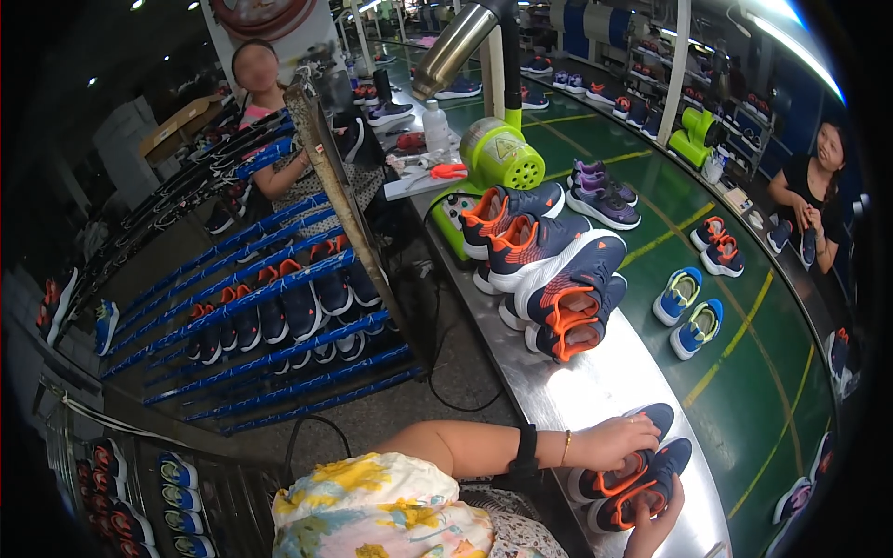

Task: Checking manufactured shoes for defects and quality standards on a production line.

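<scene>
Two navy sneakers with orange collar linings lie side by side on the metal bench in front of me, toes pointing away to the upper right. My left hand (621,441) is closed over the farther sneaker (657,418), its fingers bent across the upper near the opening. On the nearer sneaker (672,462), my right hand (657,523) grips the side, with fingers at the orange collar. Parts of both shoes are hidden under my hands. Just beyond, several more navy and orange sneakers (569,270) are piled on the bench (595,395).
A lime-green hot-air blower (502,153) with a metal nozzle stands past the pile. Right of the bench, a green conveyor (642,339) carries pairs of shoes. A blue-barred rack (270,363) of sneakers stands left. One person (265,121) is behind it; another (814,191) handles shoes across the conveyor.
</scene>
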Action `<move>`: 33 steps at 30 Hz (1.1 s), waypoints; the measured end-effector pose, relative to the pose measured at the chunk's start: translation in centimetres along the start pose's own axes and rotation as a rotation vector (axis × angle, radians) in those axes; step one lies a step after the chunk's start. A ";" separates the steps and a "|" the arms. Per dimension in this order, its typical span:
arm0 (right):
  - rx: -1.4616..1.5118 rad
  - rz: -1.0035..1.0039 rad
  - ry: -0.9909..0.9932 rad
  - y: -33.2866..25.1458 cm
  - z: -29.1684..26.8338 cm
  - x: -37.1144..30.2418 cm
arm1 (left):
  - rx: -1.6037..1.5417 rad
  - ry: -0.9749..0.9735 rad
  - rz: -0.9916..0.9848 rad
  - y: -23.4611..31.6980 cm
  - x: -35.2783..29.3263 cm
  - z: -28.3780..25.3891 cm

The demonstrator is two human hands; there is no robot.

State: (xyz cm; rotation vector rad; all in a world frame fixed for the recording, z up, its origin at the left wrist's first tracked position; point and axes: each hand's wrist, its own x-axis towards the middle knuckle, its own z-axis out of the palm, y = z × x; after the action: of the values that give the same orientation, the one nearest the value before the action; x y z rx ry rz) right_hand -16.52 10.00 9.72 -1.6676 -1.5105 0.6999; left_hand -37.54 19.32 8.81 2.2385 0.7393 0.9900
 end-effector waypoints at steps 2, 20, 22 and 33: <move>0.033 0.041 -0.021 0.0 0.0 0.1 | 0.009 -0.002 0.013 0.0 0.1 -0.2; -0.420 0.073 -0.137 -3.4 -0.7 1.3 | 0.301 -0.100 0.051 -0.8 0.5 0.8; -0.488 0.083 -0.120 -3.4 -0.6 1.3 | 0.307 -0.099 0.051 -0.8 0.3 0.7; 0.343 0.228 -0.090 0.8 -0.8 -1.1 | -0.249 -0.074 -0.449 -0.4 -3.5 -2.0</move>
State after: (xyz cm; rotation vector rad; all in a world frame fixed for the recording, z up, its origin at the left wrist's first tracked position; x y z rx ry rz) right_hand -15.61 8.73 9.42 -1.5709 -1.1883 1.1031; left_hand -41.15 17.80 8.02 1.7783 0.9719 0.7281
